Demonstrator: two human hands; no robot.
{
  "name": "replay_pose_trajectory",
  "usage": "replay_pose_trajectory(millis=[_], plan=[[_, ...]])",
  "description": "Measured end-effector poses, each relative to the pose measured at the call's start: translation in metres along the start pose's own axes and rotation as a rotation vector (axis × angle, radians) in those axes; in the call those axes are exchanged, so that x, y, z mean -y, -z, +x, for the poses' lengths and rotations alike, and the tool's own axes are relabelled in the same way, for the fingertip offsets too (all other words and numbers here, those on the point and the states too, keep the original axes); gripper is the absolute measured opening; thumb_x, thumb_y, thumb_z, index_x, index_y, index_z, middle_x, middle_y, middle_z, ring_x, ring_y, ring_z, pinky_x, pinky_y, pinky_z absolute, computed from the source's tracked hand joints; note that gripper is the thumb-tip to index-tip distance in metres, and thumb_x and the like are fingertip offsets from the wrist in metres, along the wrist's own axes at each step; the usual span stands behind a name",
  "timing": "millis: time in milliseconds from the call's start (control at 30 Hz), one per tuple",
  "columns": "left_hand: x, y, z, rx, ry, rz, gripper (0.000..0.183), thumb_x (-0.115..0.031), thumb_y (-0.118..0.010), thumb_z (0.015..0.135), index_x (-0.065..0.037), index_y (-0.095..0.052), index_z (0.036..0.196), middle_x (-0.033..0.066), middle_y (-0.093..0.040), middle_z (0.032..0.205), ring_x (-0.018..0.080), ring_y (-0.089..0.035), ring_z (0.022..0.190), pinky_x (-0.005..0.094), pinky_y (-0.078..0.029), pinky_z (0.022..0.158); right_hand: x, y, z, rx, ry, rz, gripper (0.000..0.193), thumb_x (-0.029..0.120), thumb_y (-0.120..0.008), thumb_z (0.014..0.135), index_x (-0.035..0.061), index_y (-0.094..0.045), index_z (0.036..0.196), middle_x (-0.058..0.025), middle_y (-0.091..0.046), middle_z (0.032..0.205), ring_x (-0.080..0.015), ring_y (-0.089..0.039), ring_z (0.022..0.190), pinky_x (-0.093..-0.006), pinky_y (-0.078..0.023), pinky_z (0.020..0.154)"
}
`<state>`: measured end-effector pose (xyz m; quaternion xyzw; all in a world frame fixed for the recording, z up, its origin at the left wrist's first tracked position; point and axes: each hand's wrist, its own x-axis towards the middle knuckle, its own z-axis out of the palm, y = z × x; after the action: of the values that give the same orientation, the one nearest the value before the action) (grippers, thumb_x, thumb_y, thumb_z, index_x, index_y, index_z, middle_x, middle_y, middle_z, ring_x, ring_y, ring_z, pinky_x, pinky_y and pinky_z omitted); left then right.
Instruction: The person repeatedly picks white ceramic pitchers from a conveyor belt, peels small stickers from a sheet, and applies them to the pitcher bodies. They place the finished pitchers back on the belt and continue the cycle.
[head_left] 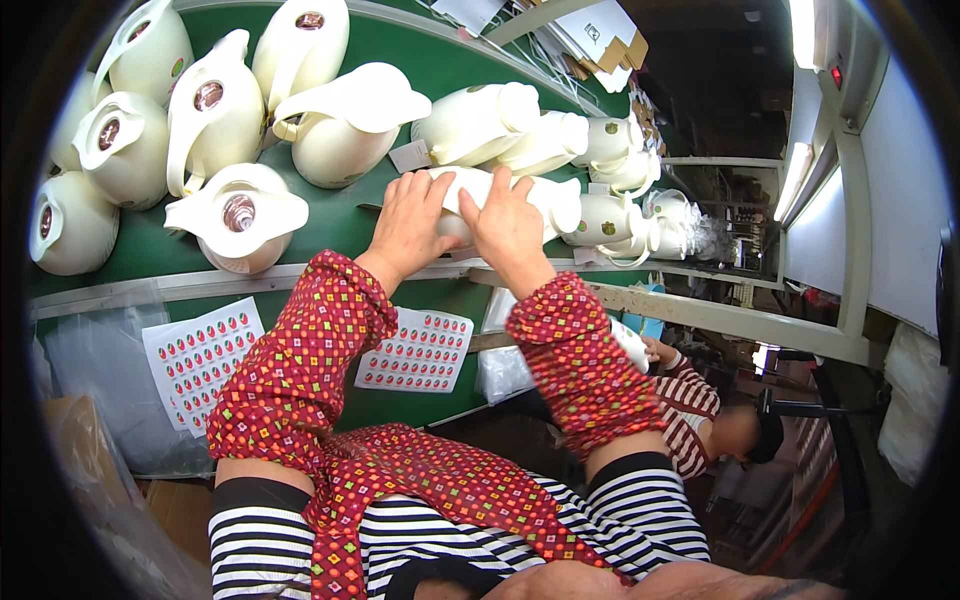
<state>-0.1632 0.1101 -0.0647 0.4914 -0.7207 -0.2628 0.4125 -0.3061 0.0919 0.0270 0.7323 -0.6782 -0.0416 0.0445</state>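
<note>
A cream-white vacuum jug (556,205) lies on its side on the green bench, its spout end to the right. My left hand (408,222) grips its left end, fingers over the top and thumb toward the body. My right hand (506,222) holds its middle, with the thumb close to the left hand's fingers. Both hands cover much of the jug, so its near side is hidden. Just behind it lie other cream jugs (478,122) on their sides, and a small white card (409,157) sits near my left fingers.
Several upright jugs with open tops (240,213) crowd the left. On the near ledge are two sticker sheets (415,350) (205,360) and clear plastic bags (505,373). A metal rail (160,288) edges the bench. A co-worker (690,410) holding a white item is at right.
</note>
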Motion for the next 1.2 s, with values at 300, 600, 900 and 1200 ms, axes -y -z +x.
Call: replay_pose_trajectory(millis=[300,600,900,1200], plan=[[-0.026,0.008,0.043,-0.098,-0.093,-0.022,0.095,-0.058,-0.079,0.083,-0.002,-0.046,0.152,0.0259,-0.044,0.149,0.0457,-0.038,0.142,0.0576,-0.028,0.120,-0.052,0.051,0.112,0.061,0.209,-0.039,0.080,0.038,-0.077,0.089,0.0234,-0.040,0.158,-0.0361,-0.041,0.152,-0.0488,-0.068,0.110,-0.0527,-0.058,0.092],[-0.026,-0.009,0.077,0.310,0.106,0.153,0.098,-0.072,-0.061,0.092,0.006,-0.048,0.149,0.0377,-0.026,0.163,0.0557,-0.037,0.146,0.0563,-0.031,0.122,-0.038,0.064,0.185,0.391,-0.029,-0.239,0.087,0.053,-0.081,0.083,0.0090,-0.050,0.151,-0.0286,-0.067,0.128,-0.0395,-0.067,0.121,-0.0442,-0.055,0.101],[-0.025,-0.013,0.079,0.296,0.130,0.088,0.101,-0.071,-0.063,0.091,0.013,-0.050,0.145,0.0406,-0.025,0.162,0.0567,-0.041,0.142,0.0568,-0.038,0.118,-0.044,0.061,0.206,0.586,-0.031,-0.186,0.098,0.056,-0.082,0.082,0.0036,-0.041,0.155,-0.0258,-0.072,0.119,-0.0406,-0.069,0.115,-0.0468,-0.054,0.101],[-0.029,-0.011,0.082,0.360,0.147,0.116,0.100,-0.069,-0.065,0.090,0.011,-0.048,0.148,0.0411,-0.030,0.158,0.0539,-0.043,0.141,0.0493,-0.044,0.116,-0.053,0.051,0.196,0.495,0.036,-0.143,0.096,0.058,-0.078,0.087,-0.0032,-0.041,0.152,-0.0361,-0.064,0.129,-0.0463,-0.064,0.122,-0.0479,-0.050,0.107]])
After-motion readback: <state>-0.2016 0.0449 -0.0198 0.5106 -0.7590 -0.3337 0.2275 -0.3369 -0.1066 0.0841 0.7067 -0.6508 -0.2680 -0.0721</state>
